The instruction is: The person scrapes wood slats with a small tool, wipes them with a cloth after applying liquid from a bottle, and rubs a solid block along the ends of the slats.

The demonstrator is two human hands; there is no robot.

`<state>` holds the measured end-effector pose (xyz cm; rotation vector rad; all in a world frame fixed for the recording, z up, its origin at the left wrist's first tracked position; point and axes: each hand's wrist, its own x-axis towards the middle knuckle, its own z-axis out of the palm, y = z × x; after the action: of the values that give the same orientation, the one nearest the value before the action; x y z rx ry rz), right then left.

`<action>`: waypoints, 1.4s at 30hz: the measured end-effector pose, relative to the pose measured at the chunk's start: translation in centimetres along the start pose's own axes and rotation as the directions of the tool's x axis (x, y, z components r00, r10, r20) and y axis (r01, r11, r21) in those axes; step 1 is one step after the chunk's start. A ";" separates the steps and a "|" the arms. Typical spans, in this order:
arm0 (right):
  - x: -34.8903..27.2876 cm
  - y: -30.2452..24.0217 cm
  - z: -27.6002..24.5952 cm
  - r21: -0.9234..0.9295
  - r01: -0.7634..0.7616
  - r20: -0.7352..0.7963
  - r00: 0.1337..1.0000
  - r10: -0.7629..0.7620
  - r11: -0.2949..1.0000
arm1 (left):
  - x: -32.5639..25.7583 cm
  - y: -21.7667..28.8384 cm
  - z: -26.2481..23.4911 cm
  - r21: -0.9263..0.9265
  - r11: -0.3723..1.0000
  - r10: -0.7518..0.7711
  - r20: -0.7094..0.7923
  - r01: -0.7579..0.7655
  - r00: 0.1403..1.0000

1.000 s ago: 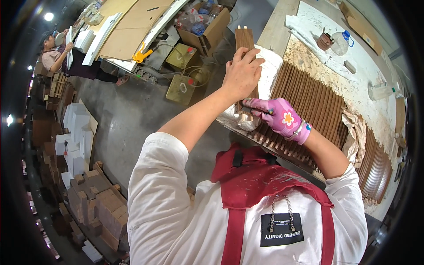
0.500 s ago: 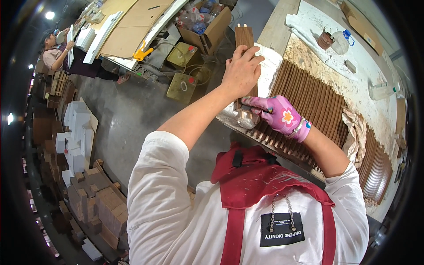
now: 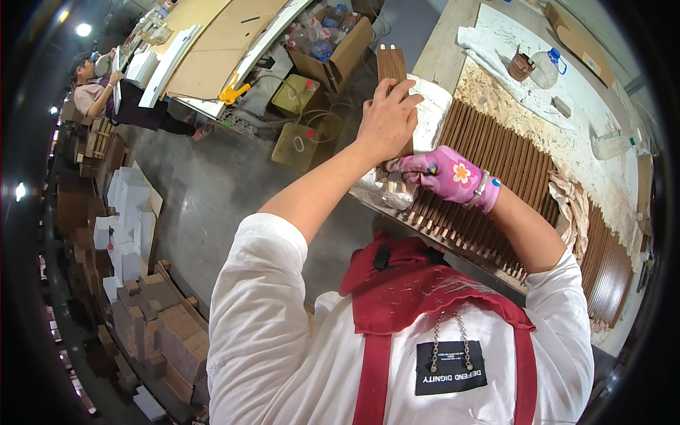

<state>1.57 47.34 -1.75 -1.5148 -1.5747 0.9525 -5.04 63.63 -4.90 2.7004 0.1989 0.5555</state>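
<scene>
A brown wooden slat (image 3: 391,65) lies lengthwise over a white, film-wrapped block (image 3: 430,106), with pale dowels at both ends. My bare left hand (image 3: 388,122) holds the slat from above, fingers laid across it. At the slat's near end is my right hand (image 3: 450,176), in a pink flowered glove. Its fingers are closed and their tips look dark-stained; whether something small is pinched in them is hidden. Right beside the block lies a row of similar brown slats (image 3: 496,166), their dowel ends facing me.
Crumpled tan paper (image 3: 569,212) lies on the slats. A brown pot (image 3: 521,66), a clear jug with a blue cap (image 3: 547,69) and a clear bottle (image 3: 613,145) stand farther back. Yellowish canisters (image 3: 294,145) are on the floor. Another person (image 3: 99,92) works at far left.
My right hand's gloved fingers have shifted slightly at the slat's near end, and the dowels there show more plainly. My left hand stays on the slat. The view has turned a little.
</scene>
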 end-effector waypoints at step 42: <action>-0.9 -0.4 2.9 -0.220 -0.062 -0.236 0.972 0.009 0.974 | 0.0 -0.3 0.2 0.026 0.999 0.027 -0.036 -0.026 0.999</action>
<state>-1.23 46.36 -2.69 -1.7479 -1.5275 0.6021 -4.99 63.82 -5.13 2.7224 0.1814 0.6145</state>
